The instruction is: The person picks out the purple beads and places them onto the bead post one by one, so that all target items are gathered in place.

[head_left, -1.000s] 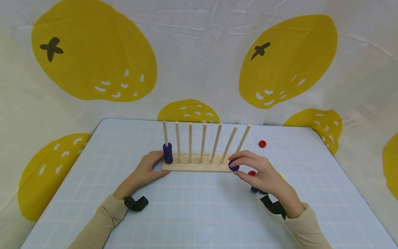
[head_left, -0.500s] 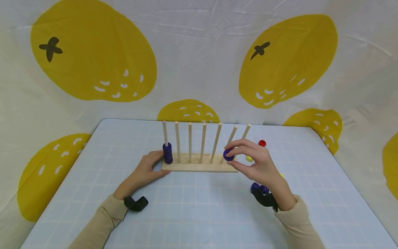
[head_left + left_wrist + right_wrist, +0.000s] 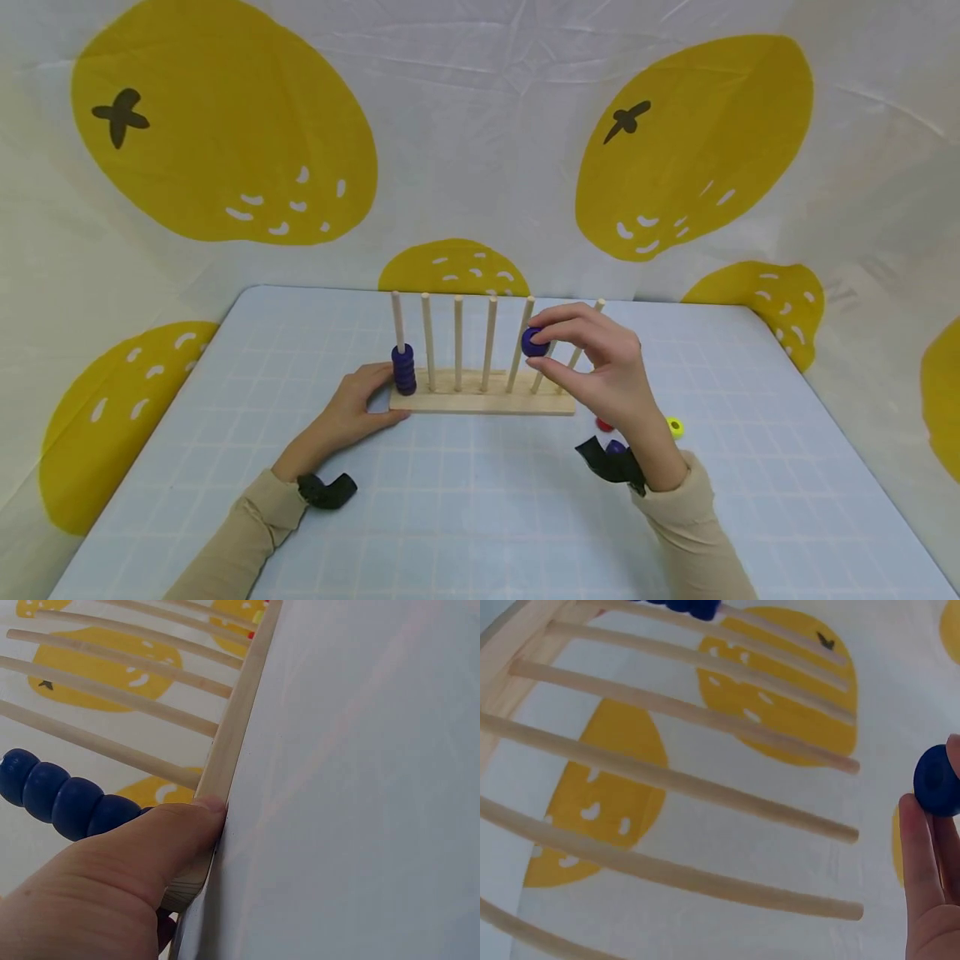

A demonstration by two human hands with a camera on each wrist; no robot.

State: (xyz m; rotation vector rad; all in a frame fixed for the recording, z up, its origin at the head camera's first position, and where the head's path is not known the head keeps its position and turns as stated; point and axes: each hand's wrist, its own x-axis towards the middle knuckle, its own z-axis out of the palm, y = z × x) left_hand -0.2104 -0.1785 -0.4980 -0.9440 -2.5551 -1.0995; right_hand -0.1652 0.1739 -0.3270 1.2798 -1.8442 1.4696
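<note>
A wooden peg rack [image 3: 480, 405] with a row of several upright pegs stands on the table. My left hand [image 3: 352, 408] grips its left end, thumb along the front of the base. On the leftmost peg sits a stack of dark blue beads [image 3: 403, 371]; the left wrist view shows these beads [image 3: 75, 802] just beyond the thumb. My right hand [image 3: 603, 358] pinches another blue bead [image 3: 535, 342] between thumb and fingers, up near the tops of the right-hand pegs. In the right wrist view this bead [image 3: 934, 781] is apart from the peg tips, its hole partly showing.
Right of the rack lie a yellow bead [image 3: 676, 427], a red bead [image 3: 604, 424] and a blue bead [image 3: 616, 447], the last two partly hidden by my right wrist and its black strap [image 3: 609, 463]. A lemon-print cloth [image 3: 480, 167] hangs behind the table [image 3: 450, 517].
My right hand has lifted the blue bead from the rack's right end and carried it up and to the left. The left hand has stayed on the rack.
</note>
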